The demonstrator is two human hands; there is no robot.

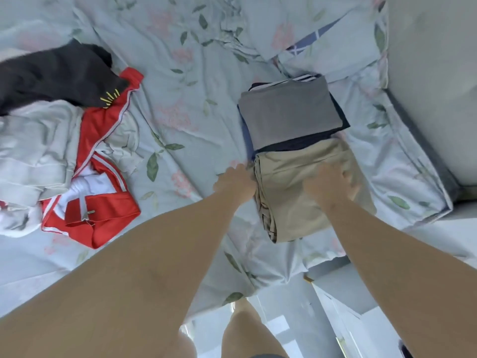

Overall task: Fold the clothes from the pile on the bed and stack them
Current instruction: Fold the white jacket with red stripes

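Head view: the folded beige garment [296, 202] lies touching the stack's [289, 112] near edge. The right hand [330, 183] presses it with flat fingers [344, 174]. The left hand [236, 180] sits at its edge (grip too blurred to tell). Next, probably, it needs lifting squarely onto the stack. The unfolded pile [98, 140] waits well left of the stack.

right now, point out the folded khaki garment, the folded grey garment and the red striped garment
folded khaki garment [291, 218]: head view, bare top layer
folded grey garment [289, 112]: head view, centre of top face
red striped garment [108, 215]: head view, near red panel
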